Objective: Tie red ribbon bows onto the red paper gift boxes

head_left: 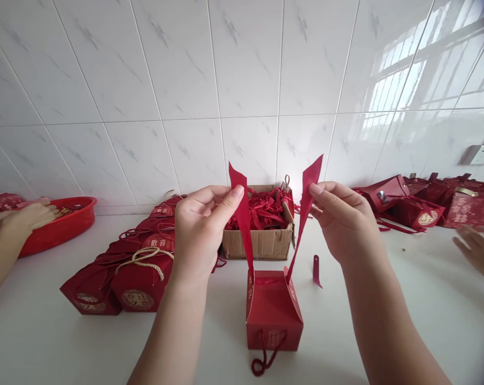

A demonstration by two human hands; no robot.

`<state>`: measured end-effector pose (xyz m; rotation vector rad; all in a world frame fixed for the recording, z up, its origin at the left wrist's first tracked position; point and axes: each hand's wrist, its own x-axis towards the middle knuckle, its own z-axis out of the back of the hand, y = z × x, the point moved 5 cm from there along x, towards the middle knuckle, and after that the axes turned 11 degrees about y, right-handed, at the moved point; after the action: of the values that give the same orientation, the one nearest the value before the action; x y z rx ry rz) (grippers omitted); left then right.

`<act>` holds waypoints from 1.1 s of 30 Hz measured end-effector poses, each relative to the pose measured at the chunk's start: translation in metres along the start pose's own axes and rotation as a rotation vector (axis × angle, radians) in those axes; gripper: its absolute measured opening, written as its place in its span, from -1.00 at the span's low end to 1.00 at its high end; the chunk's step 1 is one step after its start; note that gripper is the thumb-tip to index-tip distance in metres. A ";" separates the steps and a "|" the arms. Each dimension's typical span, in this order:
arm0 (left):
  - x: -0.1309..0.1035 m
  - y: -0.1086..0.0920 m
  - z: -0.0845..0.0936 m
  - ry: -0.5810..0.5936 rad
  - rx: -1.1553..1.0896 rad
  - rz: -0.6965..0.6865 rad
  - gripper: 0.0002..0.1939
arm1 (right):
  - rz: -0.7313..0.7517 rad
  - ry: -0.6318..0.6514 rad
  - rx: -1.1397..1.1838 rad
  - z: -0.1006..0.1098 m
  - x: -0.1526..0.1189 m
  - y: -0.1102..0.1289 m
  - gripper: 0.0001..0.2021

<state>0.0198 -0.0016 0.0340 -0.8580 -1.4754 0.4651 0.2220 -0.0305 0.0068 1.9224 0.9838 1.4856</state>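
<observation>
A small red gift box (271, 310) stands on the white table in front of me, a dark red cord hanging from its near side. A red ribbon (245, 230) runs up from the box's top, its two tails spread apart in a V. My left hand (204, 224) pinches one tail near its tip between thumb and fingers. The other tail is pinched the same way by my right hand (342, 219). Behind the box, a cardboard carton (258, 244) holds a heap of red ribbons (266, 209).
Several red gift boxes (139, 283) with cords stand at left. A small dark red strip (316, 271) lies right of the box. Red bags (470, 208) are piled at right. Another person's hands (33, 216) reach into a red basin (61, 235); another hand (480, 248) shows at right.
</observation>
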 end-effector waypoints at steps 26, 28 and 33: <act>-0.003 0.001 -0.011 0.177 0.059 0.017 -0.82 | -0.035 0.148 0.012 -0.011 -0.002 0.000 -0.88; -0.005 0.003 -0.017 0.279 0.058 0.061 -0.81 | -0.073 0.216 0.007 -0.016 -0.003 -0.003 -0.90; -0.011 0.011 -0.027 0.475 0.032 0.206 -0.60 | -0.119 0.335 -0.057 -0.024 -0.005 -0.010 -0.88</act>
<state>0.0477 -0.0083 0.0215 -1.0187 -0.9478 0.4006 0.1964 -0.0297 0.0027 1.5753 1.1624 1.7802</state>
